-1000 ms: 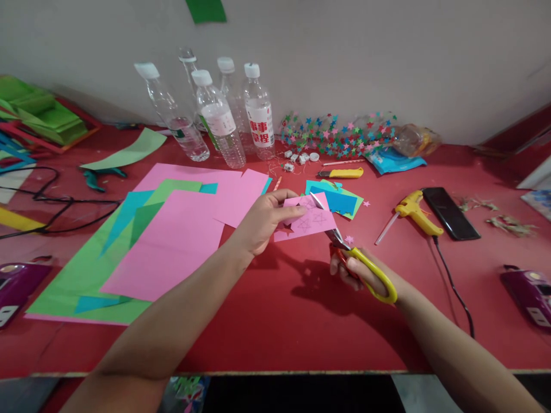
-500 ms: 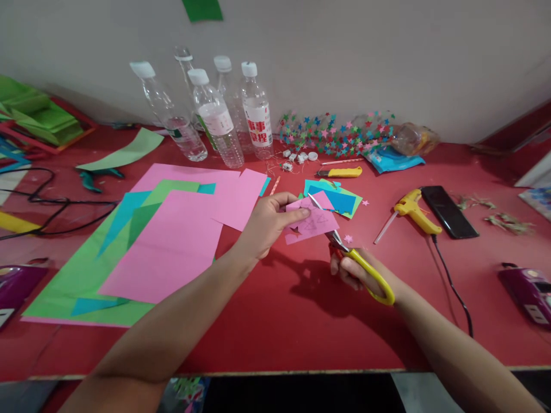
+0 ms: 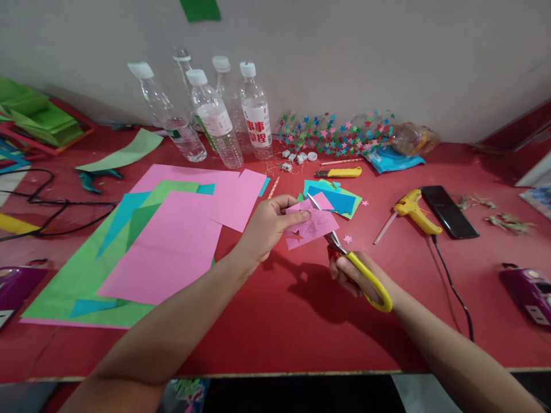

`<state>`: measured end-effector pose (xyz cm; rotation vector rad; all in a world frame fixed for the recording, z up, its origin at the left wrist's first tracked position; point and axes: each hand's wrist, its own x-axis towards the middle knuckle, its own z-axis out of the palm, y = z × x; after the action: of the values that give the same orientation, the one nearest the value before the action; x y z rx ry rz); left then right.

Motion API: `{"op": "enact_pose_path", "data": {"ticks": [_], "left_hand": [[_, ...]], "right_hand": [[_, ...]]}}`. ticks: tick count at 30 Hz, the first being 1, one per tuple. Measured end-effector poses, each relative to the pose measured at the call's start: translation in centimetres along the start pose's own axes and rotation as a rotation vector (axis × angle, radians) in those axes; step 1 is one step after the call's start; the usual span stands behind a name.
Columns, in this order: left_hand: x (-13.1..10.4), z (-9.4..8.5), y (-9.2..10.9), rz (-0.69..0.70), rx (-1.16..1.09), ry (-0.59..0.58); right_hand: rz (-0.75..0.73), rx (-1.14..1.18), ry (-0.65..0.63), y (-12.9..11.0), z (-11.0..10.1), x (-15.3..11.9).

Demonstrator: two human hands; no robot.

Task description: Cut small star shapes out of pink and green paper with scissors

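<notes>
Between thumb and fingers, my left hand pinches a small piece of pink paper above the table. Star outlines are drawn on it, and a star-shaped gap shows near its left side. My right hand is closed around the scissors, which have a yellow and a red handle. Their blades are parted around the paper, one passing behind it. Just beyond lie blue and green paper pieces. Small pink cut-out stars rest to the right of the paper.
Large pink sheets and green sheets cover the left side. Several plastic bottles stand by the wall, beside a star-covered bottle. A yellow cutter, a glue gun with its cord and a phone lie right.
The pink paper has tilted slightly, its lower edge dropping a little. The scissors' handles have shifted slightly down and left. Both hands keep their hold.
</notes>
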<state>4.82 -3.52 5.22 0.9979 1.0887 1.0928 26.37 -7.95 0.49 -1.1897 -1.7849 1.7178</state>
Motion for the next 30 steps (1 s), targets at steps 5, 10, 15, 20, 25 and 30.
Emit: {"op": "enact_pose_path", "data": {"ticks": [5,10,15,20,25,30], "left_hand": [[0.0,0.1,0.0,0.006,-0.028,-0.003],[0.0,0.0,0.1,0.011,-0.038,-0.011],[0.0,0.0,0.1,0.0,-0.031,-0.008],[-0.1,0.0,0.3,-0.005,-0.024,-0.009],[0.2,-0.3,0.4,0.007,0.006,-0.037],[0.7,-1.4,0.7,-0.025,0.089,-0.109]], "right_hand": [[0.014,0.019,0.046,-0.4,0.5,-0.1],[0.064,0.032,0.074,-0.7,0.6,-0.1],[0.093,0.021,0.091,-0.8,0.6,-0.1],[0.096,0.006,0.103,-0.6,0.6,-0.1],[0.082,-0.007,0.096,-0.8,0.2,-0.2],[0.096,-0.035,0.081,-1.4,-0.5,-0.3]]}}
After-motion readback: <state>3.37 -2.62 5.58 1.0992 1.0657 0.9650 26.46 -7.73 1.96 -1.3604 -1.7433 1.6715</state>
